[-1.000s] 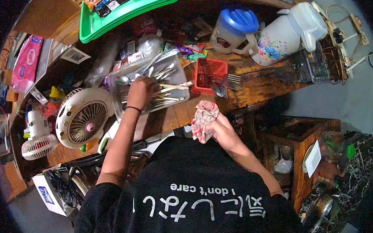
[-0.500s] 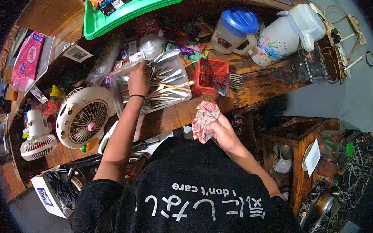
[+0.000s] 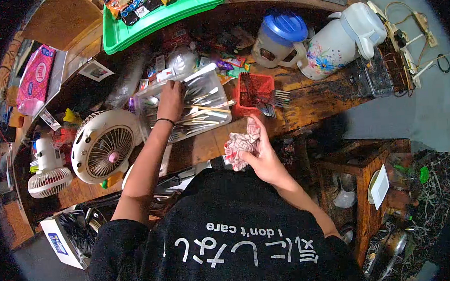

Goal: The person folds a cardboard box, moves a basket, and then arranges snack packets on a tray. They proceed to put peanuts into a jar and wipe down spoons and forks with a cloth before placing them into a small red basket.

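Observation:
My left hand reaches into a clear plastic tray of spoons, chopsticks and other cutlery. Its fingers are bent together, and whatever they pinch is hidden beneath them. A crumpled red-and-white checked cloth is gripped in my right hand, in front of the table edge. Just beyond that hand stands a red plastic basket, to the right of the tray. Dark forks lean in the basket, and metal forks stick out on its right side.
A blue-lidded pitcher and a floral thermos stand at the back right. Two fans, a larger one and a smaller one, are on the left. Above the tray sits a green tray with snack packets. A wooden stool is below right.
My right hand has shifted slightly left with the cloth, which is now folded differently around its fingers. My left hand stays over the cutlery, its fingers lower among the pieces.

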Available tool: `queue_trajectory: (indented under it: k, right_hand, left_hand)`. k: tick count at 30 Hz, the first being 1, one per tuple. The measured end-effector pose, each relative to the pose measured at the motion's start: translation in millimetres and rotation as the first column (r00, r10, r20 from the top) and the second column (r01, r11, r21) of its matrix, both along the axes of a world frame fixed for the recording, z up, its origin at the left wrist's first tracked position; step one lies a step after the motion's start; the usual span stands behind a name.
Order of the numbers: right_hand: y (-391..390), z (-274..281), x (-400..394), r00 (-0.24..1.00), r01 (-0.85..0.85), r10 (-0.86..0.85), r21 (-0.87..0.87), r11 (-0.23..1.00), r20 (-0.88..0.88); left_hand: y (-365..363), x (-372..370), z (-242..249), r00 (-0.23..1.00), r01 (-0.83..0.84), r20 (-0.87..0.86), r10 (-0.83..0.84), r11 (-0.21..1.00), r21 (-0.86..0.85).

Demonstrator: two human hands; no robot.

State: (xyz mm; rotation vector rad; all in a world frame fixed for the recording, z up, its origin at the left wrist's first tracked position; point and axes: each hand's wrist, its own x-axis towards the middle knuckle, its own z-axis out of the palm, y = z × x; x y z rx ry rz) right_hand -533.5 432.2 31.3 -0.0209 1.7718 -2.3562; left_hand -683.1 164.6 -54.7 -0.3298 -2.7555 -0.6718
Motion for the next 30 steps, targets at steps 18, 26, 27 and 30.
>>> queue_trajectory:
  k: [18, 26, 27, 30]
  right_hand:
    - [-6, 28, -11, 0.978, 0.046, 0.051, -0.447, 0.893, 0.202]
    - [10, 20, -28, 0.975, 0.221, -0.202, -0.382, 0.897, 0.091]
    - [12, 21, -28, 0.966, 0.259, -0.233, -0.395, 0.882, 0.113]
    - [24, 28, -29, 0.956, 0.289, -0.292, -0.326, 0.9, 0.042]
  left_hand:
    - [64, 69, 107, 0.893, -0.333, 0.252, -0.374, -0.171, 0.927]
    - [125, 114, 102, 0.682, -0.499, 0.356, -0.639, -0.052, 0.865]
    - [125, 114, 99, 0.682, -0.498, 0.356, -0.639, -0.05, 0.866]
    - [126, 114, 110, 0.572, -0.53, 0.33, -0.751, -0.032, 0.847]
